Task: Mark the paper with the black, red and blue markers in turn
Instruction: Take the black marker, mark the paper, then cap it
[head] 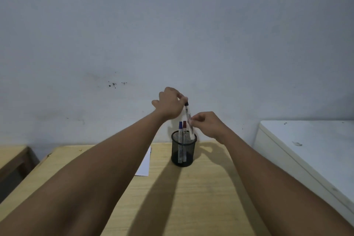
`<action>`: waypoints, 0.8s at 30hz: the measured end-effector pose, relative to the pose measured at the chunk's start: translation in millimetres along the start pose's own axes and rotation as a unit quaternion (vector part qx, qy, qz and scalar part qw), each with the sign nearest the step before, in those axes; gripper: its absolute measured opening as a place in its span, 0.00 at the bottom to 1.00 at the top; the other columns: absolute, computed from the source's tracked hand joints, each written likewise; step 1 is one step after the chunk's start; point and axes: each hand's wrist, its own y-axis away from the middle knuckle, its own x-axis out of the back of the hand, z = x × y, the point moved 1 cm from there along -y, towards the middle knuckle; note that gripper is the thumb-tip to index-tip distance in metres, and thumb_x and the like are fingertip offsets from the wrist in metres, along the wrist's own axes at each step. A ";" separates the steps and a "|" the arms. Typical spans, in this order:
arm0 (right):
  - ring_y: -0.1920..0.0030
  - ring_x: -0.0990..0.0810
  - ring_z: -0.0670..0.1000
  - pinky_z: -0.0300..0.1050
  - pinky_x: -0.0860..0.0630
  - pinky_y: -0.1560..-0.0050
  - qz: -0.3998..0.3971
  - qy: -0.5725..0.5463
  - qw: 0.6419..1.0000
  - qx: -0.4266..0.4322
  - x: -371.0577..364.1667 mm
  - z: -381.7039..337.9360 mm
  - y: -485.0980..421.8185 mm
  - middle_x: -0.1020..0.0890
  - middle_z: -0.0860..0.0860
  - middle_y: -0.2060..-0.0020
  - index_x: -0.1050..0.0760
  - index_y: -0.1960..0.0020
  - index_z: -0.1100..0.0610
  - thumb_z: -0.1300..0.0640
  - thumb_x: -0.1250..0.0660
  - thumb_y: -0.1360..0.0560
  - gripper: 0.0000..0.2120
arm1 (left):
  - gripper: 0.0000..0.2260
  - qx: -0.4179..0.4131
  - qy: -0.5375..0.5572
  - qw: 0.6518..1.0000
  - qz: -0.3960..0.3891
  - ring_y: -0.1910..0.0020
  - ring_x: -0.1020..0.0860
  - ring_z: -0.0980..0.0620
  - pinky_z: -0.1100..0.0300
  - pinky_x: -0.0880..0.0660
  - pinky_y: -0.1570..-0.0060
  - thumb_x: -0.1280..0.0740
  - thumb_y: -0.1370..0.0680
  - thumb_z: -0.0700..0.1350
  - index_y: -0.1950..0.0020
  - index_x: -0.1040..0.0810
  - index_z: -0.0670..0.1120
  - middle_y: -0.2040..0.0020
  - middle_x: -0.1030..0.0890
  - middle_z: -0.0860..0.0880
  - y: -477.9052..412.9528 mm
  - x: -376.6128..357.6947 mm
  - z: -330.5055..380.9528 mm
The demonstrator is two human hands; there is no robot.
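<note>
Left hand (169, 104): fingers pinched on black marker (188, 116) cap. Right hand (207, 123): pinched its barrel. Mesh cup (183, 154): held blue marker (180, 132), red marker (184, 130); paper (144, 165) at nine o'clock.

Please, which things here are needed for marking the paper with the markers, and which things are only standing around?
Needed:
black marker, held by left hand and right hand
red marker and blue marker, in the mesh pen cup
paper
wooden desk

Only standing around:
white cabinet
other wooden table

Scuffed pale wall (172, 25), wooden desk (191, 197).
</note>
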 end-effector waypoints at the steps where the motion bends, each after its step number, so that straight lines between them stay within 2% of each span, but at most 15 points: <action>1: 0.55 0.21 0.51 0.44 0.24 0.51 -0.006 -0.012 1.000 0.002 2.4 -7.1 4.2 0.17 0.52 0.58 0.17 0.51 0.60 0.56 0.27 0.22 0.07 | 0.11 0.014 0.032 0.999 0.014 0.37 0.29 0.47 0.49 0.39 0.45 0.36 0.22 0.55 0.59 0.18 0.54 0.38 0.23 0.52 1.0 14.2 0.7; 3: 0.57 0.19 0.52 0.44 0.24 0.53 -0.024 -0.037 0.999 0.003 4.5 -22.4 15.1 0.16 0.53 0.57 0.17 0.49 0.60 0.55 0.27 0.23 0.09 | 0.14 0.044 0.136 0.989 0.025 0.45 0.25 0.46 0.49 0.33 0.43 0.37 0.25 0.57 0.67 0.19 0.55 0.48 0.19 0.51 6.0 43.6 -0.4; 4: 0.58 0.18 0.52 0.43 0.27 0.55 -0.037 -0.050 0.998 0.002 4.4 -30.0 20.5 0.16 0.53 0.57 0.18 0.49 0.59 0.55 0.26 0.23 0.08 | 0.15 0.050 0.190 0.980 0.032 0.54 0.24 0.46 0.51 0.30 0.47 0.36 0.25 0.57 0.69 0.19 0.54 0.58 0.20 0.50 11.2 58.2 -2.0; 5: 0.58 0.16 0.52 0.44 0.29 0.56 -0.046 -0.070 0.997 0.003 3.6 -37.1 25.7 0.15 0.53 0.56 0.18 0.49 0.58 0.55 0.26 0.24 0.07 | 0.16 0.053 0.233 0.970 0.041 0.63 0.28 0.48 0.55 0.31 0.56 0.36 0.24 0.55 0.70 0.20 0.51 0.66 0.26 0.49 18.2 71.6 -3.6; 6: 0.58 0.15 0.51 0.46 0.28 0.56 -0.048 -0.101 0.994 0.006 2.1 -44.5 30.5 0.15 0.52 0.56 0.18 0.50 0.57 0.56 0.25 0.24 0.06 | 0.17 0.058 0.261 0.962 0.050 0.68 0.33 0.49 0.58 0.35 0.63 0.36 0.22 0.52 0.69 0.22 0.49 0.68 0.31 0.49 25.0 84.4 -6.8; 8: 0.59 0.15 0.51 0.51 0.23 0.52 -0.025 -0.221 0.975 0.004 -1.3 -57.6 36.4 0.15 0.53 0.57 0.19 0.50 0.57 0.58 0.25 0.24 0.05 | 0.12 0.071 0.280 0.955 0.062 0.66 0.36 0.50 0.58 0.39 0.68 0.35 0.20 0.47 0.62 0.22 0.45 0.65 0.33 0.47 37.8 105.7 -18.9; 10: 0.62 0.17 0.51 0.52 0.19 0.53 0.009 -0.385 0.923 -0.004 -6.9 -70.0 39.9 0.17 0.54 0.60 0.19 0.50 0.59 0.62 0.25 0.25 0.05 | 0.08 0.067 0.272 0.959 0.040 0.64 0.33 0.50 0.61 0.37 0.69 0.33 0.21 0.46 0.54 0.20 0.42 0.63 0.29 0.47 54.5 124.0 -33.6; 12: 0.65 0.18 0.50 0.49 0.17 0.57 0.019 -0.493 0.870 -0.007 -17.2 -83.3 43.1 0.17 0.53 0.65 0.19 0.53 0.60 0.63 0.25 0.25 0.03 | 0.07 0.050 0.240 0.969 0.009 0.67 0.33 0.52 0.65 0.37 0.72 0.31 0.22 0.46 0.52 0.19 0.41 0.64 0.28 0.48 70.6 136.7 -46.3; 14: 0.64 0.18 0.49 0.45 0.17 0.60 -0.003 -0.527 0.850 -0.005 -35.0 -96.8 47.6 0.17 0.53 0.65 0.19 0.54 0.61 0.63 0.26 0.24 0.02 | 0.07 0.037 0.198 0.980 -0.001 0.70 0.33 0.54 0.63 0.36 0.72 0.28 0.24 0.48 0.56 0.19 0.44 0.64 0.26 0.50 82.7 143.1 -55.3; 16: 0.64 0.17 0.49 0.43 0.17 0.60 -0.041 -0.506 0.861 0.001 -56.2 -108.0 52.1 0.17 0.54 0.62 0.19 0.54 0.61 0.63 0.27 0.23 0.02 | 0.07 0.018 0.136 0.990 0.014 0.68 0.30 0.53 0.58 0.33 0.63 0.27 0.26 0.53 0.59 0.19 0.51 0.64 0.23 0.54 90.2 145.2 -60.2; 19: 0.63 0.17 0.50 0.42 0.16 0.59 -0.070 -0.466 0.882 0.014 -82.5 -117.9 56.6 0.15 0.57 0.58 0.19 0.52 0.63 0.63 0.29 0.22 0.02 | 0.07 -0.017 -0.013 0.998 0.059 0.56 0.24 0.54 0.50 0.35 0.48 0.29 0.27 0.58 0.58 0.21 0.57 0.58 0.21 0.61 99.1 149.4 -69.5; 22: 0.64 0.17 0.50 0.41 0.16 0.59 -0.070 -0.432 0.899 0.017 -100.4 -119.1 54.9 0.14 0.56 0.60 0.19 0.52 0.63 0.63 0.29 0.22 0.02 | 0.09 -0.096 -0.143 0.978 0.118 0.55 0.25 0.56 0.51 0.40 0.49 0.29 0.26 0.58 0.51 0.21 0.57 0.55 0.20 0.59 109.4 157.3 -79.2; 24: 0.64 0.17 0.50 0.41 0.16 0.58 -0.074 -0.416 0.906 0.015 -110.5 -117.0 51.8 0.14 0.56 0.61 0.19 0.51 0.64 0.64 0.29 0.22 0.02 | 0.07 -0.139 -0.210 0.959 0.128 0.56 0.24 0.54 0.51 0.41 0.51 0.31 0.25 0.57 0.52 0.19 0.55 0.58 0.18 0.57 111.0 159.9 -87.3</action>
